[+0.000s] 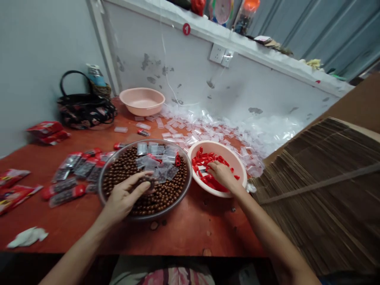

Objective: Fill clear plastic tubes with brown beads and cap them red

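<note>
My left hand (126, 194) is over a wide metal bowl (102, 194) of round brown balls (121, 168), its fingers closed round a small clear case with dark contents (148, 184). More clear plastic cases (162, 174) lie on top of the balls, with a few red pieces among them. To the right, my right hand (221, 173) reaches into a pale pink bowl (240, 168) of small red pieces (204, 158). Its fingertips are bent down among the red pieces, and whatever they hold is too small to tell.
Filled packs with red caps (68, 194) lie left of the metal bowl. Behind are a dark handbag (86, 109), a pink basin (142, 103) and many clear plastic cases (208, 128). Stacked cardboard (326, 190) stands at the right edge.
</note>
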Motion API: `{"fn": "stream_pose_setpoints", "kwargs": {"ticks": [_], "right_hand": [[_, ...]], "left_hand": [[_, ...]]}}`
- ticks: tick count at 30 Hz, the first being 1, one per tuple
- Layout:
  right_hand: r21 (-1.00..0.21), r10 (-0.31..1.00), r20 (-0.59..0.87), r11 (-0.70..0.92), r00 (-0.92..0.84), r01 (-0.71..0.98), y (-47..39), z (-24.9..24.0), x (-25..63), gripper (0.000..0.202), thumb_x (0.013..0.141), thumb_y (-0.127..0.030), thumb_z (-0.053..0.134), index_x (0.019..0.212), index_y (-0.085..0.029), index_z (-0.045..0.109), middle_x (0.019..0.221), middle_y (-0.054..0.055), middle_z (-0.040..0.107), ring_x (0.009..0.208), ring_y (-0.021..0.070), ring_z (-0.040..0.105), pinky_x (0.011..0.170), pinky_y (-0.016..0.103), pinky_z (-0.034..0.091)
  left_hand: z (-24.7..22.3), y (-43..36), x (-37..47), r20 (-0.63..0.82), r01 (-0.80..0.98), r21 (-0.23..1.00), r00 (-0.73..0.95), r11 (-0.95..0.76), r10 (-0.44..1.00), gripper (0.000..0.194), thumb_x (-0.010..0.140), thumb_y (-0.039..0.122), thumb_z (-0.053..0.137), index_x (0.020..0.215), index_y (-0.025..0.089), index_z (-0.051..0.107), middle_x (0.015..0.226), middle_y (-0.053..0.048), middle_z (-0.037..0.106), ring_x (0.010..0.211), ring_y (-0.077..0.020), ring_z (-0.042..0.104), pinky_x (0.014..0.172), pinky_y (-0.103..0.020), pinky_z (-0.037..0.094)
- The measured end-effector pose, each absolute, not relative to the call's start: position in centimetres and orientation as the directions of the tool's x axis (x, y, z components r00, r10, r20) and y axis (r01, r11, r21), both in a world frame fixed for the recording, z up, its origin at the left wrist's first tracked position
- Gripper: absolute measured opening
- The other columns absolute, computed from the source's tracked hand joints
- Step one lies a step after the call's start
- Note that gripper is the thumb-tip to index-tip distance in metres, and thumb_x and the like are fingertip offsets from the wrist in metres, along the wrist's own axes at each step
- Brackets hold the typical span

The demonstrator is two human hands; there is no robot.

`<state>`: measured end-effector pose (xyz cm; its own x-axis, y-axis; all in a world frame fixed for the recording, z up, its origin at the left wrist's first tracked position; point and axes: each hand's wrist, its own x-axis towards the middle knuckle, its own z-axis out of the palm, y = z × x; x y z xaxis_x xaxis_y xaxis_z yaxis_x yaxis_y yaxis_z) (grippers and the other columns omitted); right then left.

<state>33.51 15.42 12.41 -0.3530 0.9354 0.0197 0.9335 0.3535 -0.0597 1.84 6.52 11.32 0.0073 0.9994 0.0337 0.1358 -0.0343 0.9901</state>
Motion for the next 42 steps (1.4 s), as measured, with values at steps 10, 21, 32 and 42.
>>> {"fn": "stream_pose_setpoints", "kwargs": {"ticks": [10, 21, 32, 42], "right_hand": [[-0.523, 0.594, 0.507, 0.788, -0.625, 0.325, 10.6, 15.5, 21.5, 0.024, 0.086, -0.026, 0.048, 0.109, -0.02, 0.054, 0.091, 0.005, 0.059, 0.082, 0.0143, 0.055, 0.074, 0.025, 0.045], [-0.29, 0.497, 0.48, 0.868, -0.723, 0.404, 9.7, 14.2, 20.4, 0.022, 0.087, -0.021, 0.043, 0.105, -0.013, 0.053, 0.075, 0.006, 0.052, 0.068, 0.0154, 0.049, 0.061, 0.027, 0.043], [-0.956, 0.78, 0.256, 0.291, -0.571, -0.03, 10.5, 14.0, 20.4, 0.038, 0.075, -0.025, 0.063, 0.111, -0.025, 0.053, 0.1, 0.004, 0.061, 0.084, 0.0163, 0.059, 0.077, 0.031, 0.047], [-0.962, 0.807, -0.088, -0.221, -0.584, -0.162, 11.3, 13.0, 20.4, 0.022, 0.066, -0.022, 0.07, 0.085, -0.017, 0.061, 0.081, 0.0, 0.061, 0.069, 0.0097, 0.058, 0.065, 0.022, 0.048]], "left_hand": [[11.4, 5.9, 2.6, 0.32, 0.478, 0.817, 0.087, -0.321, 0.943, 0.029, 0.082, 0.032, 0.05, 0.105, 0.02, 0.063, 0.107, -0.005, 0.066, 0.097, -0.0191, 0.06, 0.089, -0.03, 0.044], [10.4, 5.1, 2.5, 0.513, 0.476, 0.735, 0.075, -0.483, 0.855, 0.025, 0.083, 0.023, 0.049, 0.103, 0.02, 0.064, 0.1, -0.004, 0.068, 0.09, -0.016, 0.064, 0.082, -0.025, 0.049], [10.8, 6.0, 2.0, 0.304, 0.222, 0.934, -0.088, -0.278, 0.949, 0.03, 0.08, 0.029, 0.053, 0.107, 0.019, 0.063, 0.107, -0.004, 0.066, 0.097, -0.0211, 0.061, 0.088, -0.032, 0.046], [10.7, 5.9, 2.2, 0.446, 0.305, 0.843, 0.066, -0.443, 0.893, 0.025, 0.081, 0.027, 0.053, 0.102, 0.023, 0.066, 0.103, -0.004, 0.067, 0.099, -0.0198, 0.058, 0.092, -0.035, 0.042]]}}
